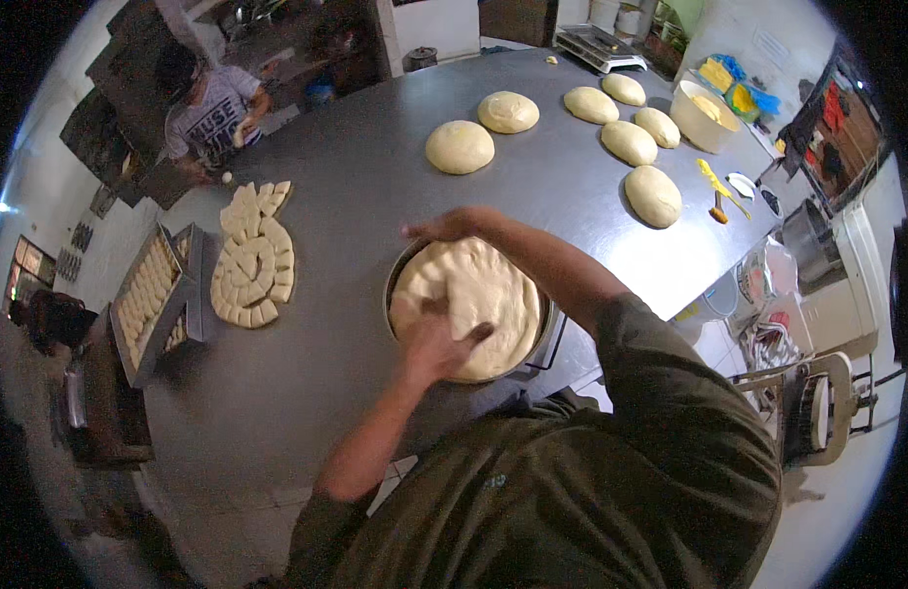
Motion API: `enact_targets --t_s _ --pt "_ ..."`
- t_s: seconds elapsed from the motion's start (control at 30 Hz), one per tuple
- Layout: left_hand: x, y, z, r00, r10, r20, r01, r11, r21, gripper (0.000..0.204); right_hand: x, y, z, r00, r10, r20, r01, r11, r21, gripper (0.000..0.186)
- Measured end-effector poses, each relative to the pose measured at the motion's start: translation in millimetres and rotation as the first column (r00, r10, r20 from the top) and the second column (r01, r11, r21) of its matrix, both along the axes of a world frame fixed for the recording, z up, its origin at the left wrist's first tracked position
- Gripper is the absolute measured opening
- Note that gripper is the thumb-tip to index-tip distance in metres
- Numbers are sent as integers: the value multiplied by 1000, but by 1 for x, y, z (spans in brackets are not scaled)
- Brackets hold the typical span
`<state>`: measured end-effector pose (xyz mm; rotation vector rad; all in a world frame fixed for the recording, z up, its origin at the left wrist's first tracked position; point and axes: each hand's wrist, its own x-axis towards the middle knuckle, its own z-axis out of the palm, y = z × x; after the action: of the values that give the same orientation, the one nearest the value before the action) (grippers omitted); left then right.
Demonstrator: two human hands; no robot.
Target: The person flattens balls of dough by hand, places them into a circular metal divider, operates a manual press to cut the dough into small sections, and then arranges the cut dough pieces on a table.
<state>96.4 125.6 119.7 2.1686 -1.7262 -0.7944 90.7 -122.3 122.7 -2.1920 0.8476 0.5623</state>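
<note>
A large mass of pale dough fills a round metal pan in front of me on the table. My left hand presses into the dough's near left part, its thumb stretched out to the right and its fingertips partly sunk from sight. Across the far rim of the pan lies my right hand, with one digit stretched out to the left; its other fingers are partly hidden. Left of the pan, a flat spiral of dough cut into small pieces lies on the metal table.
Several smooth dough rounds sit toward the back. A white tub, a yellow-handled tool and a scale stand or lie at the right and back. Trays of shaped dough line the left edge, near another person.
</note>
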Motion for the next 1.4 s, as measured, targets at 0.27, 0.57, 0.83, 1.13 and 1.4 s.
enact_targets --t_s 0.27,0.57,0.83,1.13,1.4 --pt "47 49 -62 920 196 338 -103 956 -275 92 -64 -17 -8 976 -172 134 130 953 273 105" --pt "9 72 -107 897 439 -43 -404 778 -481 96 -156 37 -10 857 -415 306 413 908 75 95" --pt "45 41 -108 929 368 -46 -346 815 -465 82 -147 85 -9 931 357 79 -73 392 -917 57" --pt "82 20 -118 946 311 88 -262 899 -350 62 -64 117 -41 698 711 -88 -657 587 -474 64" --pt "80 23 -127 936 341 85 -263 841 -472 57 -20 95 -68 863 490 -124 -485 735 -474 89"
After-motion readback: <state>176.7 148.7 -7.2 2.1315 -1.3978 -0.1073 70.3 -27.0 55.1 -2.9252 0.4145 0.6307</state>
